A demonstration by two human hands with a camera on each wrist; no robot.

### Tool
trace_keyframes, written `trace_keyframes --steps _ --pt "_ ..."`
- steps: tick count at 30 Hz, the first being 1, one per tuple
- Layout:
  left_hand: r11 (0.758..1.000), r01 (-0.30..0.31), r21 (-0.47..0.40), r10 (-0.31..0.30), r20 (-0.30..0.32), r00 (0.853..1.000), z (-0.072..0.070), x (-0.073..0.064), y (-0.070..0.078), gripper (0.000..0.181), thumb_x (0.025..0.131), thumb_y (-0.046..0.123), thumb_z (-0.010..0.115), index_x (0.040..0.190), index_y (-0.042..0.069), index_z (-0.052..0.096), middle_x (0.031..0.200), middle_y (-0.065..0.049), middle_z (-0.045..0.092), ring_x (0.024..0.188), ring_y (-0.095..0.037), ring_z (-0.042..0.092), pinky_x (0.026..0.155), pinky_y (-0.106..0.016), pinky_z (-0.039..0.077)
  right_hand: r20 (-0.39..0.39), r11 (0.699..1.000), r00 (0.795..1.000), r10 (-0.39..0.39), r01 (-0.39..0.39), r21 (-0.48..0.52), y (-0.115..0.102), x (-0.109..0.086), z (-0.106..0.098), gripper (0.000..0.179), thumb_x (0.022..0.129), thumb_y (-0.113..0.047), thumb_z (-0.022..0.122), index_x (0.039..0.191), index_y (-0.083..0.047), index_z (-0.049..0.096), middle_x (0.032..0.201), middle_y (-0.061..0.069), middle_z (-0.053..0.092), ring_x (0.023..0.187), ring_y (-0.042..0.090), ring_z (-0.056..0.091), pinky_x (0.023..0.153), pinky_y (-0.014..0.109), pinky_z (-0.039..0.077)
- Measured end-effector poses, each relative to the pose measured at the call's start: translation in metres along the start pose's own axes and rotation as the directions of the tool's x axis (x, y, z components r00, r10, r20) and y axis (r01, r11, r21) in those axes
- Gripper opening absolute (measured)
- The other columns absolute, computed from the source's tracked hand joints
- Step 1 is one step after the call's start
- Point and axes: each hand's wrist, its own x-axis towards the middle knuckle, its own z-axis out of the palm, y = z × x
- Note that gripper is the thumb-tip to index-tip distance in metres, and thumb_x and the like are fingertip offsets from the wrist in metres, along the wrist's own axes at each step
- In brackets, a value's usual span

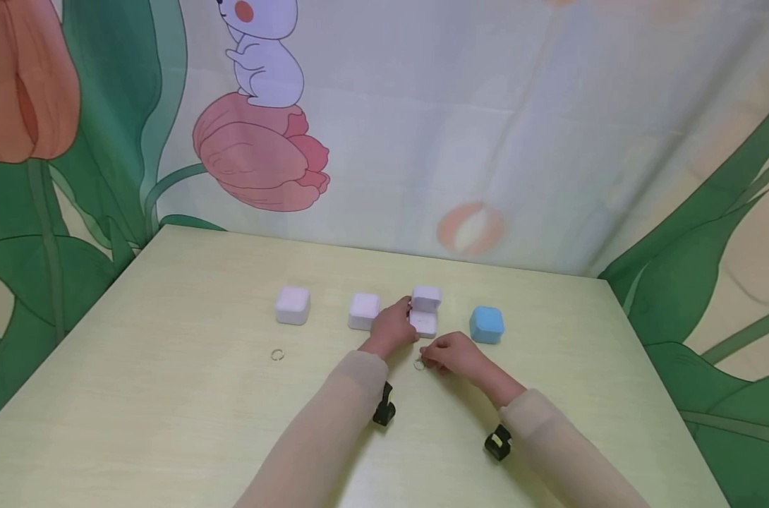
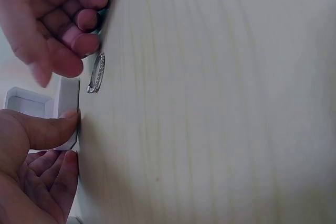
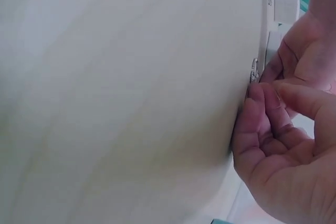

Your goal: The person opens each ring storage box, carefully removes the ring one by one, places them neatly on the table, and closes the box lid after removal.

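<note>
A small whitish ring box stands on the table with its lid up. My left hand holds it at its left side; in the left wrist view the thumb presses the box wall. Just in front of the box, a silvery ring with small stones is on the table. My right hand is at this ring, fingers bent and fingertips close beside it. The left wrist view shows its thumb apart from the fingers, not pinching the ring; whether a fingertip touches it is unclear.
Two closed whitish ring boxes, one far left and one nearer, stand left of the open box. A closed blue box stands to its right. Another ring lies on the left of the table. A printed curtain hangs behind.
</note>
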Motion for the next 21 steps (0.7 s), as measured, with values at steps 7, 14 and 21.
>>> trace_keyframes --steps 7,14,21 --pt "1.0 0.007 -0.003 -0.007 -0.008 1.0 0.001 -0.001 0.001 0.076 0.085 0.005 0.075 0.154 0.003 0.042 0.154 -0.014 0.055 0.141 -0.034 0.053 0.12 -0.046 0.042 -0.006 0.992 0.999 -0.045 0.045 0.12 0.002 0.0 -0.007 0.033 0.102 -0.024 0.058 0.097 0.006 0.07 0.077 -0.001 0.066 0.069 0.01 0.057 0.064 0.023 0.052" --pt "1.0 0.003 -0.013 -0.003 -0.002 1.0 0.003 0.001 -0.002 0.076 0.085 0.004 0.074 0.154 0.002 0.043 0.155 -0.015 0.054 0.141 -0.034 0.053 0.12 -0.046 0.041 -0.122 0.961 0.988 -0.092 0.12 0.249 -0.011 -0.003 -0.019 0.027 0.103 -0.022 0.059 0.107 0.005 0.061 0.08 -0.005 0.061 0.072 0.008 0.056 0.064 0.022 0.052" --pt "1.0 0.005 -0.021 -0.005 -0.001 1.0 0.002 0.0 -0.002 0.076 0.086 0.004 0.074 0.155 0.003 0.042 0.155 -0.015 0.053 0.142 -0.035 0.053 0.122 -0.046 0.04 -0.33 0.937 0.94 -0.091 0.192 0.29 -0.029 -0.001 -0.03 0.028 0.101 -0.016 0.061 0.12 0.004 0.059 0.094 -0.001 0.064 0.078 0.005 0.056 0.066 0.018 0.05"
